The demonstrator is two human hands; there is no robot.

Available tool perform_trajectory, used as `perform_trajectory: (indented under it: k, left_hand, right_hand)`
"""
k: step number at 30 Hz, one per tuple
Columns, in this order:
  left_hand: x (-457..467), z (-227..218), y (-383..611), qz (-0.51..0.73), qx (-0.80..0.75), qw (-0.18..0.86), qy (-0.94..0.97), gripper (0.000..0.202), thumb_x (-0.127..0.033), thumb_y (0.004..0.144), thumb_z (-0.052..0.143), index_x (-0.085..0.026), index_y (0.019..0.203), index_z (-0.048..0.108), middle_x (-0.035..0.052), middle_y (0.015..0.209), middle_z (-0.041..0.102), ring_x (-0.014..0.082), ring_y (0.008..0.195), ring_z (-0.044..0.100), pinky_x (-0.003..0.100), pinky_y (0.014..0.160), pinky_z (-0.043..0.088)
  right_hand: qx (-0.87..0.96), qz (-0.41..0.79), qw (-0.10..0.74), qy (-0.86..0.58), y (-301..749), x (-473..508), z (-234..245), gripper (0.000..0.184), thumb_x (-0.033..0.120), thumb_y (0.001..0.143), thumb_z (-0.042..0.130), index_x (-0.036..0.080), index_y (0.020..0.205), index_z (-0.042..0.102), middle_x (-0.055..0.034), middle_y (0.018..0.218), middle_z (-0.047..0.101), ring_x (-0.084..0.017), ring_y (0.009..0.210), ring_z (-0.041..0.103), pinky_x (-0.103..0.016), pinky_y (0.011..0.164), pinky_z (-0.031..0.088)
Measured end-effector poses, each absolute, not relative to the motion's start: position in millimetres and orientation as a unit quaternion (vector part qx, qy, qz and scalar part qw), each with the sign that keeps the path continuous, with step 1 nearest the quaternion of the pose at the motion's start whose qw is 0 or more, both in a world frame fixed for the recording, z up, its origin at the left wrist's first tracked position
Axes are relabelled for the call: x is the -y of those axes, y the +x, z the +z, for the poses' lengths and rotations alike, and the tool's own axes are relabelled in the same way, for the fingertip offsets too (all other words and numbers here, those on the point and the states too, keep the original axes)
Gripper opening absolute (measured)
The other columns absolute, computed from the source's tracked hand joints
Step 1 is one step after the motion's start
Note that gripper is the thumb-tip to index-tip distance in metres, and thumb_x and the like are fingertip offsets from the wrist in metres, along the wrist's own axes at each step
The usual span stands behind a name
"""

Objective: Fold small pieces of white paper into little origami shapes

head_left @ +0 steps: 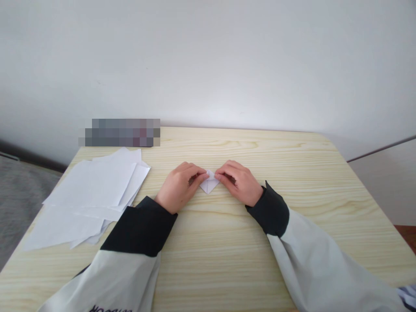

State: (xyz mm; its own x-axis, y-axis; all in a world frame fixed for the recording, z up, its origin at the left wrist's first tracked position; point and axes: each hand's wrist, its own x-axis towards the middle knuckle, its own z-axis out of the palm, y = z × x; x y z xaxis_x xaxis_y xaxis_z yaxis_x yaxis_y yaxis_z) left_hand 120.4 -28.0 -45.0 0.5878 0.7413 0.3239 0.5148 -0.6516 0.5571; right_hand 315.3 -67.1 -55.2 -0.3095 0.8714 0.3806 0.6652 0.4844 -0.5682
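At the worktop's (214, 260) centre: folded white paper (208, 186), its tip aimed at 6 o'clock, pinched by you from both sides.
Left hand (180, 184): your fingers (196, 168) clasp the paper's 10 o'clock edge.
Right hand (242, 180): your fingers clasp its 2 o'clock edge.
White sheets (91, 184): overlapping loosely toward your 9 o'clock, near a pixelated object (121, 133) at 10.
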Motion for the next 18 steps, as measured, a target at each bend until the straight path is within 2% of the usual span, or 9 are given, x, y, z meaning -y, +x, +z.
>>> perform_trajectory:
  k: [13, 18]
  left_hand:
    - [28.0, -43.1, 116.6, 0.269, -0.404, 0.217, 0.847, 0.02, -0.033, 0.084, 0.056, -0.018, 0.088, 0.068, 0.001, 0.075, 0.068, 0.0128, 0.064, 0.059, 0.025, 0.065, 0.047]
    - [29.0, -41.9, 119.0, 0.265, -0.397, 0.191, 0.858, 0.021, -0.03, 0.087, 0.051, -0.017, 0.085, 0.067, 0.0023, 0.076, 0.067, 0.0145, 0.069, 0.059, 0.027, 0.069, 0.047]
  right_hand:
    - [0.781, 0.16, 0.323, -0.51, 312.7, 66.9, -52.5, 0.017, 0.025, 0.09, 0.05, 0.017, 0.079, 0.06, -0.0034, 0.076, 0.057, -0.015, 0.075, 0.051, -0.028, 0.068, 0.041]
    - [0.772, 0.115, 0.31, -0.542, 305.5, 67.0, -54.1, 0.021, 0.027, 0.089, 0.05, 0.018, 0.071, 0.053, -0.003, 0.072, 0.053, -0.016, 0.073, 0.049, -0.029, 0.067, 0.04]
